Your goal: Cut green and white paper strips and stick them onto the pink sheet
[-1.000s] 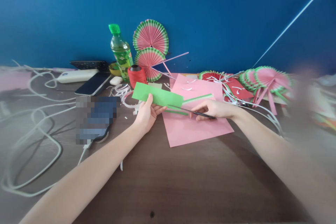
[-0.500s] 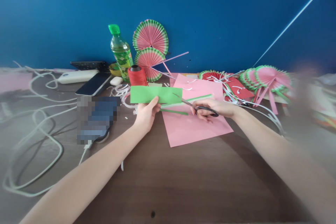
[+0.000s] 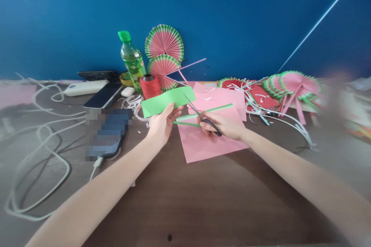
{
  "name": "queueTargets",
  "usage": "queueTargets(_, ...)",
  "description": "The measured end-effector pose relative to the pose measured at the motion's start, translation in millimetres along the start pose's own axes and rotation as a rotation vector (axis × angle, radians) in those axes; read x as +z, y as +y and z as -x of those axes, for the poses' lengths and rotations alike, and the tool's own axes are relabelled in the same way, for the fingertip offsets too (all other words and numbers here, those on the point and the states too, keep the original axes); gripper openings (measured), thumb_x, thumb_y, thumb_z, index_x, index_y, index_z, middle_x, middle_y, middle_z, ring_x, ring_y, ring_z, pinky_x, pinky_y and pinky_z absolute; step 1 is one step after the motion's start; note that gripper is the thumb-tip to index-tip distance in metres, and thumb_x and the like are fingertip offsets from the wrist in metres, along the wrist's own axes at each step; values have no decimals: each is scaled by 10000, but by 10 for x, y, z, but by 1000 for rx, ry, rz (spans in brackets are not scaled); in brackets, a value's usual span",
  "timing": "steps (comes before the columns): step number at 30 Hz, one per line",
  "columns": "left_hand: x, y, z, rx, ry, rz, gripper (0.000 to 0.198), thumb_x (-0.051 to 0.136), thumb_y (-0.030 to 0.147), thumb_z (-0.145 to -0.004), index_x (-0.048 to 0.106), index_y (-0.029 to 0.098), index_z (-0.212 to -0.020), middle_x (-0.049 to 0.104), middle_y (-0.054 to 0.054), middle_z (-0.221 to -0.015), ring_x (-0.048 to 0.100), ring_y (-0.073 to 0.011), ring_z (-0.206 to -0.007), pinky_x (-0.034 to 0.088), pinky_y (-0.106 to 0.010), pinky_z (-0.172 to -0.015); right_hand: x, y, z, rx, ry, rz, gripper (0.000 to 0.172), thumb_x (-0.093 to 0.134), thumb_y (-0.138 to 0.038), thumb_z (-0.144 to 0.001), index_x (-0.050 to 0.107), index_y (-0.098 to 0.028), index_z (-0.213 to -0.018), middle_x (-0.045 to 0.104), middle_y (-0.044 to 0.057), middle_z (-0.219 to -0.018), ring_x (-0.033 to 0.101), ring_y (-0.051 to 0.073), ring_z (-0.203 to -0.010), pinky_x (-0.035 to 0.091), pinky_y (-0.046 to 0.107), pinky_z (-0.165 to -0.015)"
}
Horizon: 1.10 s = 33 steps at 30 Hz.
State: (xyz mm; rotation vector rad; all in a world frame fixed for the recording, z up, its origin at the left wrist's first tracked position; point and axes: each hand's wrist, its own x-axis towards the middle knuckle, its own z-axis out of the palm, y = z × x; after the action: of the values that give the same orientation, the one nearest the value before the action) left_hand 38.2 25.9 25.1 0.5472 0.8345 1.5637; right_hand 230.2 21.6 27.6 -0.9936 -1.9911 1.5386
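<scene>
1. Head view: the left forearm (image 3: 104,185) slants up from the lower left, the right forearm (image 3: 290,170) from the lower right, both angling inward over the table (image 3: 203,200).
2. Left hand (image 3: 160,125): wrist nearly straight, its fingers pinching the green paper (image 3: 168,102) by the lower edge, thumb on the near face, the others bent underneath and pointing right.
3. The green paper is held in front of the spool (image 3: 150,87), slightly bowed, its right end higher than its left.
4. Right hand (image 3: 222,123): fingers curled around the handles of the scissors (image 3: 199,115), over the pink paper (image 3: 214,144).
5. The scissors slant up and leftward, tips at the green paper's right end; whether they touch it, I cannot tell.
6. Green-edged strips (image 3: 222,107) lie on the pink paper, running behind the right hand.
7. Left of the left hand lies a phone (image 3: 111,133), partly pixelated; beyond the spool stands a bottle (image 3: 132,63).
</scene>
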Motion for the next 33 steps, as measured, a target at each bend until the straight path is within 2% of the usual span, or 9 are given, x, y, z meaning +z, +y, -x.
queueTargets(7,31,-59,76,-39,-28,-14,66,623,60,-703,637,87,-645,679,-43,-664,676,-149,-688,527,-272,-784,150,-40,-1,4,88,-106,277,515,-443,-816,396,-205,-891,483,-53,-622,440,68,-462,347,209,-432)
queueTargets(13,9,-102,97,-76,-25,-30,59,633,73,-700,630,89,-644,684,-58,-679,681,-177,-771,516,-299,-841,188,6,-15,8,145,-142,274,525,-423,-805,397,-208,-916,471,-59,-622,436,68,-459,355,208,-426)
queueTargets(22,4,-123,104,-75,-31,-16,49,639,79,-695,626,87,-648,678,-46,-680,682,-164,-744,521,-287,-837,184,7,-4,-8,127,-156,283,532,-424,-801,384,-205,-901,473,-64,-620,432,62,-438,372,207,-424)
queueTargets(33,8,-140,118,-93,-55,-15,32,660,95,-677,630,95,-667,682,-53,-713,675,-202,-840,508,-324,-879,206,25,-14,-22,141,-125,308,546,-462,-786,400,-209,-884,463,-66,-611,437,61,-434,366,199,-405)
